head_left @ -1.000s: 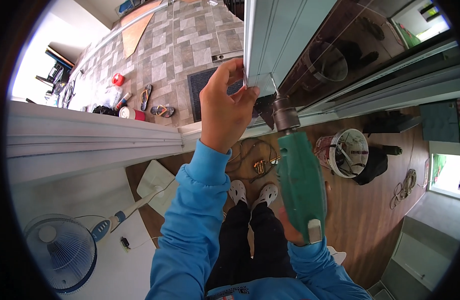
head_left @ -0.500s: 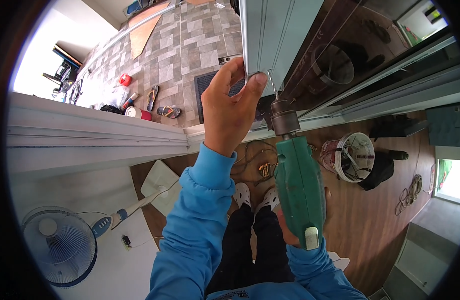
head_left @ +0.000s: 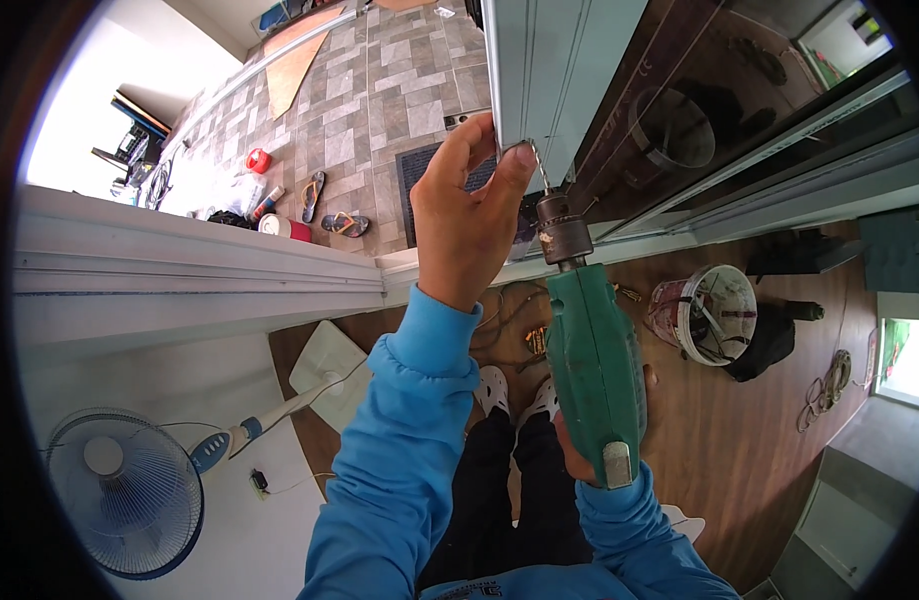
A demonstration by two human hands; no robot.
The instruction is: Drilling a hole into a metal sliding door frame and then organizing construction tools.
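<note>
My left hand [head_left: 465, 210] grips the edge of a pale door frame [head_left: 550, 60], thumb bent at the tip of a thin drill bit [head_left: 542, 172]. My right hand [head_left: 576, 450], largely hidden beneath the tool, holds a green power drill [head_left: 590, 360] with a worn metal chuck [head_left: 565, 230], pointed up at the frame. Dark reflective glass [head_left: 670, 120] runs along the right of the frame. Whether the bit tip touches metal is hard to tell behind my thumb.
A standing fan [head_left: 120, 490] is at lower left below a white sill [head_left: 180, 285]. A bucket [head_left: 695, 310], coiled cable [head_left: 830, 395] and dark bag [head_left: 750, 355] lie on the wooden floor. Slippers [head_left: 342, 222] and a red-sided tub [head_left: 290, 228] sit on the tiled floor beyond.
My left thumb has risen along the frame edge toward the bit. The drill has shifted slightly up and left. The whole view has moved a little.
</note>
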